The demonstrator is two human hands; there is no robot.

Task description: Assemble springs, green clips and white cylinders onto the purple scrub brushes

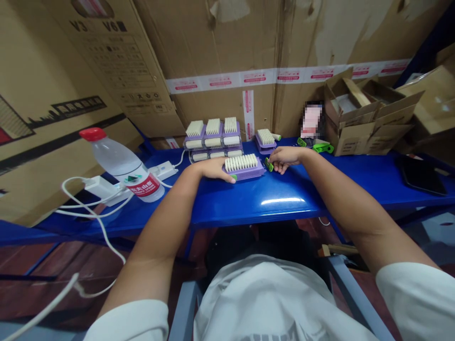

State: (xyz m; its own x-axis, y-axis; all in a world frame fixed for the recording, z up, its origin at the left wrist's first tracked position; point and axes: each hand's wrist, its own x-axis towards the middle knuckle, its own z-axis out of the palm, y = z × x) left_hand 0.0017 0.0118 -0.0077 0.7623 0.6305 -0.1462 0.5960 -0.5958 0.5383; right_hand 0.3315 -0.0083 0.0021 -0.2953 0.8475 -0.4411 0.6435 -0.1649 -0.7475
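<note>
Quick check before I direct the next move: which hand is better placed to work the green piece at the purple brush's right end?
Probably the right hand: its fingers are on the green plastic piece, right at the end of the purple brush. The left hand lies over the brush's near side, farther from that end.

Left hand (213,169) on a purple bristle brush (241,163), right hand (286,158) at a green plastic piece (269,165)

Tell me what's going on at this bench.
A person sits at a blue bench. Their left hand rests on a purple brush, and their right hand is at a small green piece beside the brush's end. More brushes stand stacked behind, with a water bottle off to the left.
</note>
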